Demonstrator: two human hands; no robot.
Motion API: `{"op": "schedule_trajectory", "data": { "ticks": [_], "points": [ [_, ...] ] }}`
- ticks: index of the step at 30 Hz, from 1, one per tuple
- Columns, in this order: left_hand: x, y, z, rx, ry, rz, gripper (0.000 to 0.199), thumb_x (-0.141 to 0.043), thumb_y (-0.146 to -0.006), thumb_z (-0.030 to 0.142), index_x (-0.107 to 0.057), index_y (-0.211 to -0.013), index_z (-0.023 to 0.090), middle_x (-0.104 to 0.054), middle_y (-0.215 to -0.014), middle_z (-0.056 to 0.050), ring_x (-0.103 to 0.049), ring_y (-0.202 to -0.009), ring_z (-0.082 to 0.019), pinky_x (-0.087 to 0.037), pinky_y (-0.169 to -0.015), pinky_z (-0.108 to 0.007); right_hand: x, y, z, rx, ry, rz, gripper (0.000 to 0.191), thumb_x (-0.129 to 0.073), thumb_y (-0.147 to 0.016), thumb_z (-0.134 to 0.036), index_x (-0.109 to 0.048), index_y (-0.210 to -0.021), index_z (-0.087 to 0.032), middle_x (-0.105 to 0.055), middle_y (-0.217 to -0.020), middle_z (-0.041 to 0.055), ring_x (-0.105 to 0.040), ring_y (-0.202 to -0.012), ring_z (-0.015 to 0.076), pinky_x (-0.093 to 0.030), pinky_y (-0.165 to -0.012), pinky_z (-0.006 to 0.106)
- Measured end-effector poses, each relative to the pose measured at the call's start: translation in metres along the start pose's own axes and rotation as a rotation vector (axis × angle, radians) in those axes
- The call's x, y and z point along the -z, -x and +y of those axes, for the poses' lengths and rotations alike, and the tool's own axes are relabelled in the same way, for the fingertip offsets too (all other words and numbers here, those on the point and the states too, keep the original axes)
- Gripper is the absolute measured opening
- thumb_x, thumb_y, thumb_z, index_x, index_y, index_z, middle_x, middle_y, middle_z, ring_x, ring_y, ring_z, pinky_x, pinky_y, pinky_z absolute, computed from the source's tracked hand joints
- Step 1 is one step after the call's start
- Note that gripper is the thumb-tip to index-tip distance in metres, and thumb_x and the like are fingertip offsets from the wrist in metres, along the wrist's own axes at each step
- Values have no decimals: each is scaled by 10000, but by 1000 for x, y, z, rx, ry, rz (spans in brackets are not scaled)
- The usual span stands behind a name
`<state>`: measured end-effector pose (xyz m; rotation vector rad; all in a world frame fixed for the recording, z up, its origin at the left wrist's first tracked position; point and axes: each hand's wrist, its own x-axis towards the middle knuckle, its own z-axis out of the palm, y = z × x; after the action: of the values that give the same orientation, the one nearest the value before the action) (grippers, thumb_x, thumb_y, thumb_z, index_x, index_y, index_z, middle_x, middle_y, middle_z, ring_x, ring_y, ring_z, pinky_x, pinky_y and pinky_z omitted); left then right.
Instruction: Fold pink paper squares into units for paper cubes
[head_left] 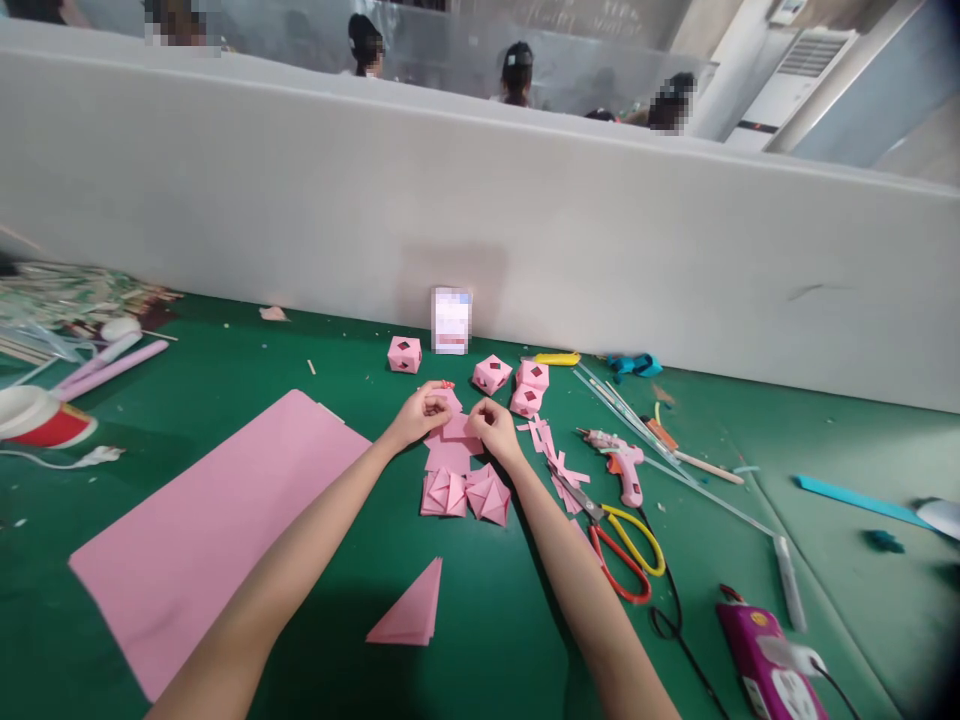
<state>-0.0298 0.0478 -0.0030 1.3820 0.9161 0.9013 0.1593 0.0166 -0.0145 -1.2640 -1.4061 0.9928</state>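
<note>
Paper (459, 427): one small pink piece, between your hands, over a loose pile of flat pink pieces (448, 458) on the green table (322, 610). Left hand (421, 415): thumb and fingertips together, pinching at its upper left edge. Right hand (491, 430): fingertips closed on its right edge. Fine detail of the grip too small to read.

Handling, my judgement: very light, fairly crisp, quick to crease or dent. It may slip if you pinch only a corner. Hold opposite edges with the finger pads; keep pressure off the middle.

Nearest you, a folded triangle (412, 610); beyond it, two folded pieces (444, 492) side by side, just below the pile. Large sheet (202, 520) to your left, partly under your left forearm. Pink strips (540, 435), scissors (592, 510) and glue gun (622, 460) lie to your right.
</note>
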Motion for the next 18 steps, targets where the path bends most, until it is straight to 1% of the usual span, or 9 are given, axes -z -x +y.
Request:
{"op": "schedule_trajectory", "data": {
  "ticks": [6, 12, 15, 18],
  "points": [
    [4, 0, 0, 21, 34, -2, 640, -759, -692, 304, -476, -1248, 164, -621, -764, 23, -591, -689, -126, -454, -644, -237, 2, 0, -2, -23, -77, 11, 82, -509, -679, -284, -526, -660, -206, -528, -655, -31, -486, -622, 137, -406, -610, 253],
    [4, 1, 1, 47, 74, -8, 619, -775, -675, 297, -497, -1213, 169, -604, -749, 29, -560, -640, -111, -445, -607, -229, 2, 2, -4, -57, -116, -18, 88, -524, -680, -283, -559, -678, -202, -557, -665, -18, -503, -633, 146, -428, -616, 264],
    [6, 2, 2, 53, 88, -20, 577, -763, -690, 285, -519, -1199, 166, -585, -730, 39, -539, -591, -99, -437, -581, -227, 5, 3, -5, -69, -144, -16, 88, -534, -694, -283, -558, -673, -200, -556, -650, -21, -499, -621, 141, -422, -608, 262],
    [11, 0, 2, 50, 96, -21, 505, -739, -706, 278, -536, -1153, 161, -564, -720, 48, -528, -572, -93, -439, -574, -232, 10, 1, -3, -80, -184, 21, 114, -555, -710, -292, -514, -646, -207, -523, -631, -34, -479, -606, 129, -408, -600, 255]
  ]
}}
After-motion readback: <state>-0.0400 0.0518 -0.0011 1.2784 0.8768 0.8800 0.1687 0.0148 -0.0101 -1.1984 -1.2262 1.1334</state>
